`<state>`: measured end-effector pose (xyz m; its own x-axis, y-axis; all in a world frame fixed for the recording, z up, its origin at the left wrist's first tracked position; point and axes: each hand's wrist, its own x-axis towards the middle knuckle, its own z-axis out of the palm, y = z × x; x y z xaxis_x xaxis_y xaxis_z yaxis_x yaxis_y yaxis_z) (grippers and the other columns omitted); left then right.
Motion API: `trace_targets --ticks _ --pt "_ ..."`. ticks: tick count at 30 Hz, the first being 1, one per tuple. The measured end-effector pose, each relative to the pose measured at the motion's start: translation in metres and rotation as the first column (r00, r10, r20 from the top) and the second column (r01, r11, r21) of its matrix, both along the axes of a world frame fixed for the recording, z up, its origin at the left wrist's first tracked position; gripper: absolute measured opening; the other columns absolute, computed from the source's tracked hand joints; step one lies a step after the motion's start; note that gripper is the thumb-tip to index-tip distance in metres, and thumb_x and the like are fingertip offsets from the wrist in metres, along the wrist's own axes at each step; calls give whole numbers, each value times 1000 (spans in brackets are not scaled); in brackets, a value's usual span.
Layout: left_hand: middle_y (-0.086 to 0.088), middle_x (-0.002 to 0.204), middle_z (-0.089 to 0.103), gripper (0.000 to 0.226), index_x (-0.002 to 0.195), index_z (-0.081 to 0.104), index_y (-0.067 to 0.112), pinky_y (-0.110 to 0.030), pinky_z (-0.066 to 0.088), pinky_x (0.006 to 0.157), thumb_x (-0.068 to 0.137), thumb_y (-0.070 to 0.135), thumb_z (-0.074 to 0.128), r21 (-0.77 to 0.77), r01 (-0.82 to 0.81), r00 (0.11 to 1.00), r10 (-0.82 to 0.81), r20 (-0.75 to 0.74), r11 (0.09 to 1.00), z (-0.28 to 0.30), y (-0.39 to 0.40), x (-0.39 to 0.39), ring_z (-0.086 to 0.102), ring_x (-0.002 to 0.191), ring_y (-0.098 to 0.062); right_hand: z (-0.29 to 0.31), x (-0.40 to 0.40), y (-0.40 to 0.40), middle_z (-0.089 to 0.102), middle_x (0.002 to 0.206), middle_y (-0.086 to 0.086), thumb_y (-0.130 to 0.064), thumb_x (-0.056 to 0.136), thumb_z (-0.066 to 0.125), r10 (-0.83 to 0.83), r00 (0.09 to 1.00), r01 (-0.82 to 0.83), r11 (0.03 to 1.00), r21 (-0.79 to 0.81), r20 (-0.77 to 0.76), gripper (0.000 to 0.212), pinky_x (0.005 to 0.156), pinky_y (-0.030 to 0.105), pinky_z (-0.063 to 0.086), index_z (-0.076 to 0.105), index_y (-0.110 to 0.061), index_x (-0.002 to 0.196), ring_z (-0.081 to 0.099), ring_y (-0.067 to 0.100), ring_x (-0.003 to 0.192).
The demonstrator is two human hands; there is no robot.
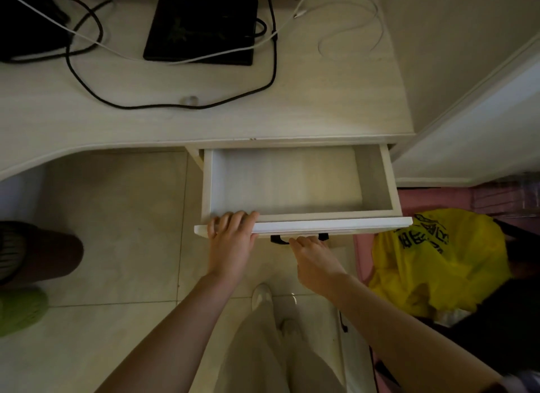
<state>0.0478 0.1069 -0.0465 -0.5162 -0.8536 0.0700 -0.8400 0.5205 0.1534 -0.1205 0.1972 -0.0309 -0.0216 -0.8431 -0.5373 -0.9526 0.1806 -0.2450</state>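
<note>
The drawer (336, 226) looks light and stiff; the left hand (230, 242) curls over its front edge; the right hand (317, 259) hooks the handle (276, 240), the surest hold.

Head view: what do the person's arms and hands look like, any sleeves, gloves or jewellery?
Left hand and right hand are bare: no gloves, rings or watch visible. The left forearm and right forearm are uncovered. At the bottom right corner a scrap of pale lilac fabric meets the right forearm, perhaps a sleeve edge.
</note>
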Motion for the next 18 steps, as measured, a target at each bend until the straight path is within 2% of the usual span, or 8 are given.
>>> trace_targets --ticks 9,14,18 --pt "4 100 64 45 112 63 24 -44 43 90 70 25 79 48 -27 1000 27 3 998 8 60 20 58 94 -24 -5 21 55 40 146 13 -14 87 48 -1 1000 0 994 106 18 60 114 45 32 31 -9 144 28 36 139" --pt "4 100 65 46 112 64 22 -45 45 89 70 23 80 86 -43 999 42 10 995 9 83 27 60 94 -24 0 27 75 44 141 13 -8 87 48 -2 999 -4 992 130 41 58 115 41 30 33 -6 143 35 32 134" --pt "4 103 64 44 115 62 23 -45 42 92 74 23 77 144 -53 999 50 19 988 11 90 27 58 98 -24 1 32 85 42 144 12 -11 88 49 10 1000 -13 993 115 30 60 116 44 27 30 -7 145 35 30 136"
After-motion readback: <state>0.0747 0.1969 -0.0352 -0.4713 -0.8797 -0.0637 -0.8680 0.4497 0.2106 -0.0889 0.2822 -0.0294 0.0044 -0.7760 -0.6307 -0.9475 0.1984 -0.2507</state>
